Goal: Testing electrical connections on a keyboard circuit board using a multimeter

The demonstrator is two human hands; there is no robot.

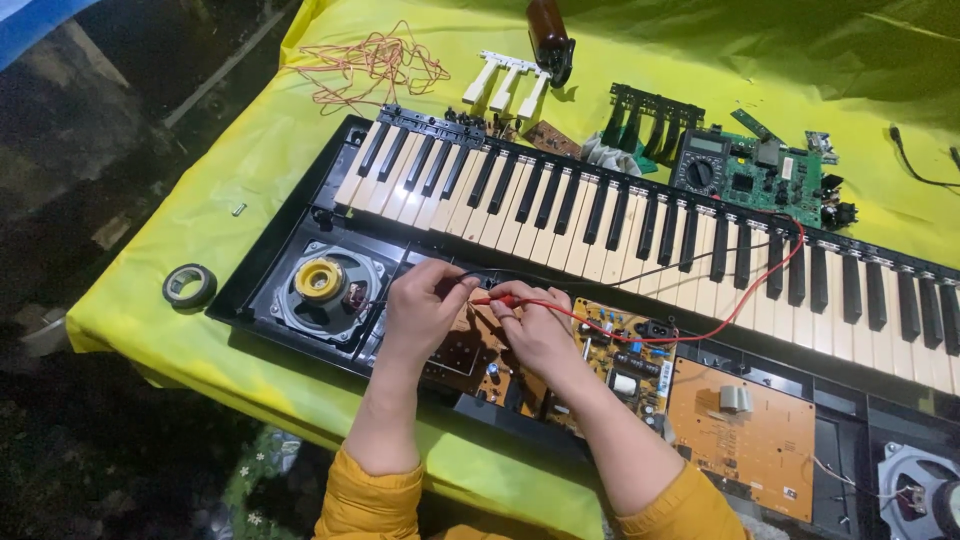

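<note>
- Hands meet over the opened keyboard [640, 240], above its circuit board [470, 345], near the surface's front edge.
- Left hand [425, 305]: fingers pinched shut on black probe [462, 279].
- Right hand [535, 325]: fingers closed on red probe [497, 300], long axis pointing left at the left hand.
- Probe tips nearly touching; multimeter [705, 160] well apart, toward the back edge.

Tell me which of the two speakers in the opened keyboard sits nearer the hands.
The speaker with the yellow centre, just beside the left hand. The other speaker lies at the keyboard's far end, cut off by the picture's corner, well away from the right hand.
</note>
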